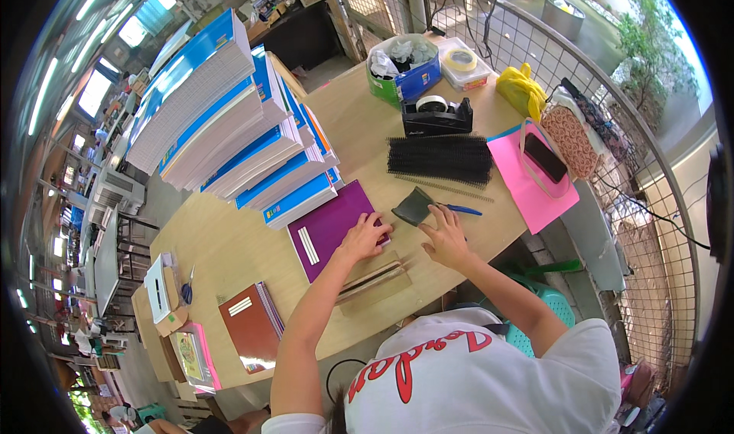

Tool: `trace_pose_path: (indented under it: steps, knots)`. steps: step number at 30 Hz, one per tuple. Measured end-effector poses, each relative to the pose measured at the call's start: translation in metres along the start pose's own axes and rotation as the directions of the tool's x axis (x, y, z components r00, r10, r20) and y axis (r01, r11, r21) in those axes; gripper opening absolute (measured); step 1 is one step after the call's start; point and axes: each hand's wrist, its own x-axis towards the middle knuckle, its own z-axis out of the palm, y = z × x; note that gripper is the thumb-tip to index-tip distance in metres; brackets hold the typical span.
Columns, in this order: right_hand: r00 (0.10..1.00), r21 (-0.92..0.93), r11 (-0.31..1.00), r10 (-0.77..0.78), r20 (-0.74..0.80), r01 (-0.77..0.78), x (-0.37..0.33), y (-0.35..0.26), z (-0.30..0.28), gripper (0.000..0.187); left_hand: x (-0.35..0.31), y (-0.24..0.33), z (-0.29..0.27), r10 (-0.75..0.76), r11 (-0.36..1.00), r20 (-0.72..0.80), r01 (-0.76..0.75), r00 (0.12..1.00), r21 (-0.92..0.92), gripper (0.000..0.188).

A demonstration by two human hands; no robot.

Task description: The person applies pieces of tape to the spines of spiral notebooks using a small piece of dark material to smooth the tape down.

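Seemingly steadying the glossy purple notebook (334, 226), my curled left hand (364, 238) next needed even pressure; beside it, my loosely spread right hand (445, 237) met a flat dark-green piece (411, 207), grips unclear.

Notebook (330, 221): purple, white bars, at left hand (367, 237). Flat piece (413, 206): dark green, by right hand's (446, 238) fingertips. Pen (464, 210): blue, beside right hand. Coils (440, 160): black, beyond both hands. Pouch (570, 139): brownish pink (darker swirls throughout), rightward of right hand.
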Motion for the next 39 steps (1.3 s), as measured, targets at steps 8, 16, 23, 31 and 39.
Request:
trace_pose_path:
  steps: [8,16,23,31,39]
  knots:
    - [0.997,0.071,0.995,0.073,-0.029,-0.071,-0.008,0.003,-0.001,0.046,-0.002,0.001,-0.003,0.023,1.000,-0.008,-0.023,1.000,-0.011,0.043]
    - [0.993,0.109,0.989,0.105,-0.046,-0.100,-0.011,-0.002,-0.011,0.043,-0.006,-0.011,0.001,0.055,0.996,-0.059,-0.058,0.997,-0.060,0.040]
    - [0.980,0.231,0.972,0.082,-0.180,-0.039,0.004,-0.011,-0.015,0.039,-0.010,-0.010,0.003,0.017,0.987,-0.096,-0.032,0.995,-0.154,0.041]
    - [0.826,0.523,0.666,0.273,0.493,-0.532,0.054,-0.023,0.040,0.034,-0.007,-0.011,0.004,0.062,0.993,-0.105,-0.072,0.993,-0.094,0.044]
    - [0.845,0.540,0.661,0.311,0.435,-0.521,0.061,-0.022,0.082,0.047,-0.016,-0.017,0.003,0.010,0.967,-0.355,-0.099,0.935,-0.235,0.054]
